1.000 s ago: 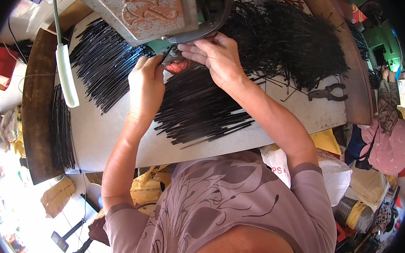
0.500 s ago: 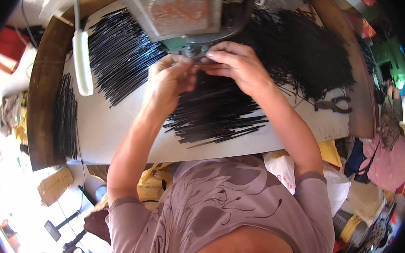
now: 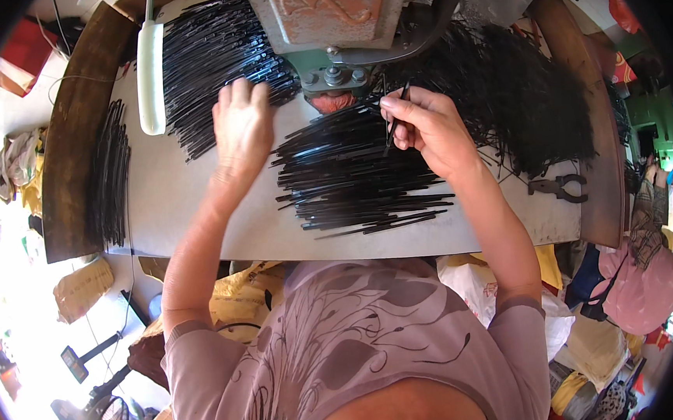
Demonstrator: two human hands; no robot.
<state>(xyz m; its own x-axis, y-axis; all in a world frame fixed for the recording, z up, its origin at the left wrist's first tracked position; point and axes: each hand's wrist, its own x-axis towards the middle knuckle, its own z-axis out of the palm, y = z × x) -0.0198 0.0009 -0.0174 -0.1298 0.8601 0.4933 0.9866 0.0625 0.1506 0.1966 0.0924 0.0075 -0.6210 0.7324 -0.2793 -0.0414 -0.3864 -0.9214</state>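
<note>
Nearest, the table's (image 3: 198, 235) front edge runs just above the person's chest, bare grey at 7 o'clock and at 5 o'clock. On it, dead centre, lies a pile of black rods (image 3: 349, 170), ends splayed toward 4 o'clock.

Half a second ago both hands met under the press; now they have parted. The left hand (image 3: 241, 127) has swung out to 11 o'clock and lies flat, fingers spread and loose, its tips on the left heap (image 3: 209, 55) of rods. It grips nothing. The right hand (image 3: 428, 129) has drawn back to 1 o'clock and is closed in a pinch on one rod (image 3: 392, 116), held nearly upright, its tip just below the press (image 3: 338, 15). The hand's heel rests over the centre pile's right end.

Between the hands a gap of bare table has opened, with the press's red foot (image 3: 334, 101) at 12 o'clock.

Farther out: a big tangle (image 3: 531, 95) of rods fills 2 o'clock, reaching the table's right edge; pliers (image 3: 560, 188) lie at 3 o'clock near that edge. A white handle (image 3: 150, 75) hangs at 11 o'clock beside the left heap. A thin bundle (image 3: 109, 175) lies at 9 o'clock against the brown rim (image 3: 67, 151). Free room is mostly the front strip and the left-centre patch.
</note>
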